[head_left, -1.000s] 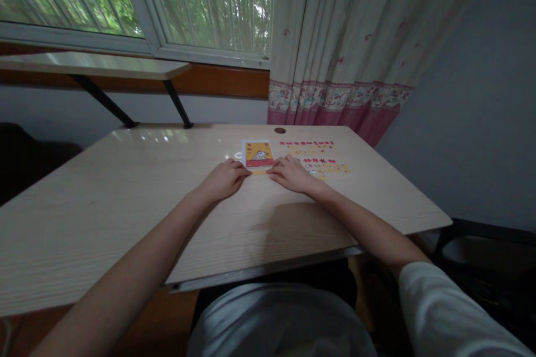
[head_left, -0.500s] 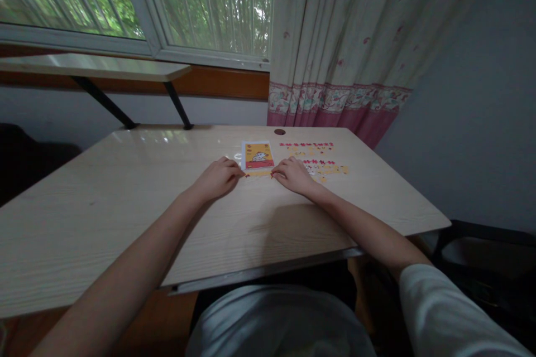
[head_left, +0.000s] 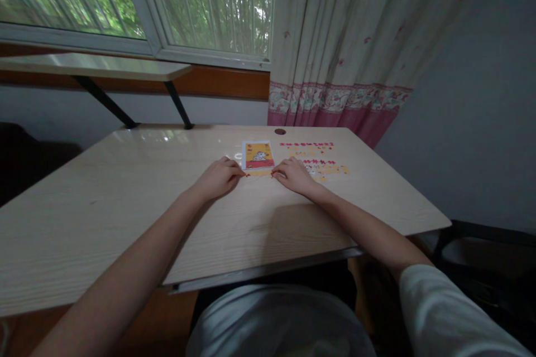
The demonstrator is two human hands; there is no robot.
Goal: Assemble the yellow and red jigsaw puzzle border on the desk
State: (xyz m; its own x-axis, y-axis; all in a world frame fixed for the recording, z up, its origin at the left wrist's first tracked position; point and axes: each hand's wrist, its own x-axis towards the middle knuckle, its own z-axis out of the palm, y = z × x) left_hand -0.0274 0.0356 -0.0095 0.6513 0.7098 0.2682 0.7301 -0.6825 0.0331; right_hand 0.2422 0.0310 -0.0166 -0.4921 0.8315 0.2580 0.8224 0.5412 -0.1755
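Greenery shows through a barred window above a pale wood tabletop, with a flowered curtain hanging to the right and a raised shelf to the left. Near the middle lies a picture card, orange and red with a pale animal on it, and just below its near edge runs a narrow yellow strip. The left hand is at the strip's left end and the right hand at its right end, fingers curled and drawn together, tips touching the ends; whether they pinch or only press cannot be told. A second ago the fingertips met the strip closer to its middle; they have since moved outward, baring more of it and small dark red bits at its ends. Since half a second ago, hands and card have barely changed. Red pieces and yellow pieces lie right of the card, some beside the right hand.
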